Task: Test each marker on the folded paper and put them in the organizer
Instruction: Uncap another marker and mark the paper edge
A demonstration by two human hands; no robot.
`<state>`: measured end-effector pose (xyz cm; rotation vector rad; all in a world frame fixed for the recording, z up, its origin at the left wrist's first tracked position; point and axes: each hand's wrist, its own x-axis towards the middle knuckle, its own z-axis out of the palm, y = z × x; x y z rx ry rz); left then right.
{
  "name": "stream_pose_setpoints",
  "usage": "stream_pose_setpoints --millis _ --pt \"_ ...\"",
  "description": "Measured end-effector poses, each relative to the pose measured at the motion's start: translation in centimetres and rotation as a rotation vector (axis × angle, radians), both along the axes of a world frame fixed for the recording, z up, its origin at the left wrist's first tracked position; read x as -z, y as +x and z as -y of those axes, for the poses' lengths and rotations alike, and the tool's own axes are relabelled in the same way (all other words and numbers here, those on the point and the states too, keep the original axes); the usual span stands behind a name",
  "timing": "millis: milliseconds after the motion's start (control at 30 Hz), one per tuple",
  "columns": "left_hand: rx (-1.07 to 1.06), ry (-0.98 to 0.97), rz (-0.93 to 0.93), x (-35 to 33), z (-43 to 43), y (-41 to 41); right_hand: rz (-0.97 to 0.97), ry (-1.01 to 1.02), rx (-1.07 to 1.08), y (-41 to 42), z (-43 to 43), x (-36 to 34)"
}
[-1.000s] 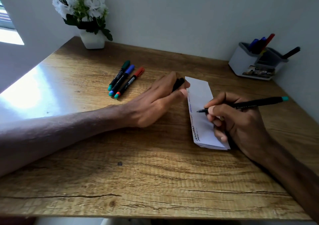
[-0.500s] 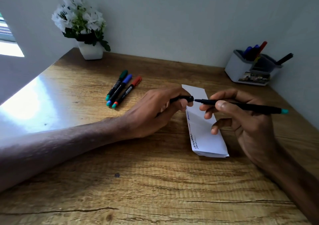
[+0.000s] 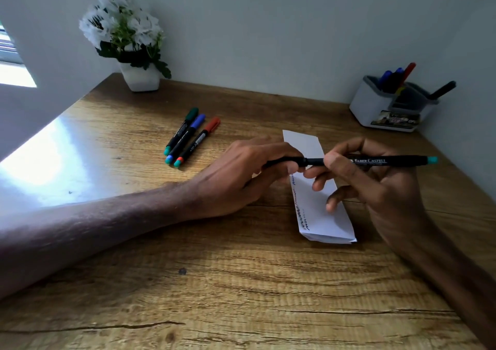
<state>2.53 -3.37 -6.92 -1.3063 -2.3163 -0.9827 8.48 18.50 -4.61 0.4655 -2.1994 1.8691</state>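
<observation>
Black, slim marker (image 3: pixel 389 160) hangs level over the folded paper (image 3: pixel 316 210), centre right; we judge it light, stiff, smooth. Our right grip (image 3: pixel 375 185) pinches its barrel, our left grip (image 3: pixel 241 177) curls round the cap end; mid-barrel holds best.

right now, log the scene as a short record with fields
left hand: pinches black cap
right hand: grips black pen, teal end pointing right
folded paper: flat on desk, scribbles along left edge
cap and pen: in line, meeting above the paper
loose: green marker, blue marker, red marker, side by side
organizer: back right, stored markers inside
</observation>
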Motion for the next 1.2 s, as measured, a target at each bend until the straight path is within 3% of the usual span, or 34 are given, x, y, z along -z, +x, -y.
stream_pose_setpoints --millis 133,400,633,800,867,967,1100,1200 --pt "0.077 -0.019 -0.023 -0.2 -0.1 0.3 -0.043 0.085 -0.016 -0.2 0.4 0.5" --pt "0.077 -0.048 0.112 -0.6 0.2 0.2 -0.171 0.256 -0.027 -0.9 0.8 0.2" --pt "0.007 0.005 0.119 -0.5 -1.0 -0.1 -0.033 0.191 0.094 -0.7 -0.3 -0.5" --pt "-0.118 0.079 0.042 -0.8 -1.6 -0.2 -0.142 0.043 0.323 -0.8 -2.8 -1.7" --pt "-0.162 0.098 -0.024 -1.2 -1.9 -0.5 -0.239 0.242 0.421 -1.0 -3.8 -1.6" --pt "-0.187 0.127 -0.137 -1.9 -2.9 -0.7 -0.393 0.568 0.397 -1.2 -3.7 -1.1" --pt "-0.183 0.202 -0.135 -2.6 -4.7 -0.7 -0.513 0.722 0.327 -1.5 -3.3 -0.8" --pt "-0.177 0.26 -0.052 -3.0 -6.3 -0.7 -0.467 0.67 0.32 -1.7 -4.0 -1.3"
